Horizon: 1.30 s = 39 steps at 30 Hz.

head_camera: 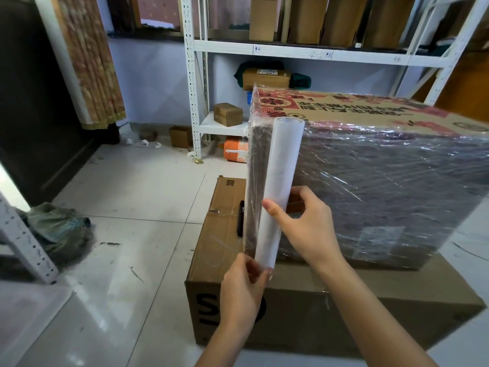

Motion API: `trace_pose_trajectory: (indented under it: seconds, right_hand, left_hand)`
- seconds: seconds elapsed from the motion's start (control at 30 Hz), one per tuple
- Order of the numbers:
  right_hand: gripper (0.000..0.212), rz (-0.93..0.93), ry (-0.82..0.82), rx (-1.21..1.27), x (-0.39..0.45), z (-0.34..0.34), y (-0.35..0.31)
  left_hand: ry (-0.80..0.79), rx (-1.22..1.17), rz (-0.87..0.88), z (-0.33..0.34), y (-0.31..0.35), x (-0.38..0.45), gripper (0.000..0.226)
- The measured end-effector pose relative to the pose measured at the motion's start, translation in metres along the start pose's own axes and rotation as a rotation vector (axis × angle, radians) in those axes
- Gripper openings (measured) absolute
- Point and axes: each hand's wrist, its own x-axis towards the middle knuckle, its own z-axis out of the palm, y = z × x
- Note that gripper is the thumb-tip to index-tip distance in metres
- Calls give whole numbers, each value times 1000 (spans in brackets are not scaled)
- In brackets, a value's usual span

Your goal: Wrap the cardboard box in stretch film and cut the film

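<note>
Open floor (127, 197) left of stacked boxes (370, 181)

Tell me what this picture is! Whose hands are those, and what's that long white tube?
The camera sits on a person's head and looks down, so you see their own two hands. The left hand grips the bottom of a roll of stretch film, a clear, clingy plastic. The right hand steadies the roll's middle. The roll stands nearly upright beside a big printed cardboard box, whose sides are already shiny with film. That box rests on a plain brown box on the floor. A black pen-like tool lies on the brown box; I cannot tell exactly what it is.
</note>
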Motion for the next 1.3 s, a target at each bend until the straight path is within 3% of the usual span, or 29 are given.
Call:
trace_pose_trajectory:
  seconds: [0.23, 0.43, 0.87, 1.07, 1.23, 1.3]
  right_hand:
    - [34, -11, 0, -9, 1, 2, 2]
    - [34, -25, -7, -22, 1, 1, 3]
    - [35, -22, -83, -45, 0, -1, 0]
    - [24, -17, -120, -73, -2, 4, -1]
    - [30, -10, -121, -70, 0, 4, 1]
    - [27, -7, -121, -71, 0, 4, 2]
  left_hand:
    - [50, 140, 98, -2, -1, -1, 10]
    - [-25, 53, 52, -6, -4, 2, 14]
    - [-36, -69, -15, -20, -16, 15, 10]
    - [-12, -124, -19, -26, -17, 21, 14]
    - [-175, -245, -13, -23, -12, 23, 31]
    - [-168, -218, 9, -20, -12, 23, 32]
